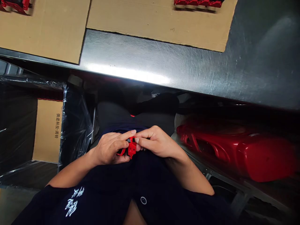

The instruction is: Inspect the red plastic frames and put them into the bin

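Both my hands meet over my lap, below the edge of a steel table [164, 65]. My left hand [110, 148] is curled around a small red plastic part [131, 148], its fingers wrapped over the part's left side. My right hand [156, 142] pinches the same red part from the right with thumb and forefinger. Most of the part is hidden between the fingers.
Cardboard sheets [47, 31] lie on the table with red parts at the far left [16, 4] and top right [199, 2]. A cardboard box [48, 129] in black plastic wrap [75, 125] stands at my left. A large glossy red moulding [246, 150] lies under the table at right.
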### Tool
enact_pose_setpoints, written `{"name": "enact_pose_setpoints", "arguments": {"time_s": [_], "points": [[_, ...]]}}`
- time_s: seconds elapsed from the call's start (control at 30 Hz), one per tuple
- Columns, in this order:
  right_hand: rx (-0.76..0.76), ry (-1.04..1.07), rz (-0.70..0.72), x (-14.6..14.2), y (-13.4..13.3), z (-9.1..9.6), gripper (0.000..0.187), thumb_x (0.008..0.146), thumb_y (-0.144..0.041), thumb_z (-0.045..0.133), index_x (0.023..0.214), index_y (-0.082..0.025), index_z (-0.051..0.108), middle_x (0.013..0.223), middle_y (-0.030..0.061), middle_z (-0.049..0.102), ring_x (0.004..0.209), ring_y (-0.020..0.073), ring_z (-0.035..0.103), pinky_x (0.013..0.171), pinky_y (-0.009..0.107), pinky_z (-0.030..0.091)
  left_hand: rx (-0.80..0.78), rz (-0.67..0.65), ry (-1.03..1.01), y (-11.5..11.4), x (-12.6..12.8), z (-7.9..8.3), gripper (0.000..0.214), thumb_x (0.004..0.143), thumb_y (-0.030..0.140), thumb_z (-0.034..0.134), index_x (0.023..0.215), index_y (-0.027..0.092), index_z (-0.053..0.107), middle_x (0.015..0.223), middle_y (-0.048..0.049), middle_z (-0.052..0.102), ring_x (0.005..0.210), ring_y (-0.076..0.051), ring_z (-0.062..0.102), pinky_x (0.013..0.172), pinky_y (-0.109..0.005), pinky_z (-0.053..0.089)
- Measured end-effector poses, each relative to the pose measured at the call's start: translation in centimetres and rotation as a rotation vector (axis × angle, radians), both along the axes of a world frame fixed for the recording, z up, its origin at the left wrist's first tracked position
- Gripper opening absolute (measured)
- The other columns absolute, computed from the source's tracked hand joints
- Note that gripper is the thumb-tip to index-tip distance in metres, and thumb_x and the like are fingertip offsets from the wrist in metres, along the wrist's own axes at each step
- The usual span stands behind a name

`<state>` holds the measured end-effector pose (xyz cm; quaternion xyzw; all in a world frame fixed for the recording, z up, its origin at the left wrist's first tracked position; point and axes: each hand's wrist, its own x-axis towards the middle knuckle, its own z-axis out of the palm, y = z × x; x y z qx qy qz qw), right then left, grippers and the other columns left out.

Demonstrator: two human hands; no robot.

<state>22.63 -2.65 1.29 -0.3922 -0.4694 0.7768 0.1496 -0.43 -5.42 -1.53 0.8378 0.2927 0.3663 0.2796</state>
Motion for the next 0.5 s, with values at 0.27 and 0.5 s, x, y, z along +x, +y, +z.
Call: {"name": "enact_pose_setpoints", "arguments": {"time_s": [0.27, 0.5], "points": [[0.016, -0.068, -0.011, -0.40, -0.09, -0.17, 0.024, 0.087, -0.018, 0.058, 0.069, -0.016, 0.075, 0.064, -0.0005, 0.070, 0.056, 0.0100, 0.056, 0.056, 0.021, 0.041, -0.027, -0.010, 0.010, -0.01, -0.09, 0.00, 0.039, 0.087, 0.034, 0.072, 0.117, 0.021, 0.052, 0.125, -0.0200, 0.073, 0.088, -0.021, 0.079, 0.066, -0.028, 0.061], [-0.070, 0.029, -0.002, -0.07, 0.24, 0.16, 0.022, 0.086, -0.019, 0.059, 0.069, -0.015, 0.074, 0.066, 0.0009, 0.071, 0.059, 0.0114, 0.059, 0.059, 0.022, 0.048, -0.035, -0.026, -0.027, 0.08, -0.11, -0.02, 0.049, 0.084, 0.034, 0.075, 0.123, 0.021, 0.049, 0.126, -0.0224, 0.072, 0.086, -0.021, 0.079, 0.063, -0.027, 0.060]]}}
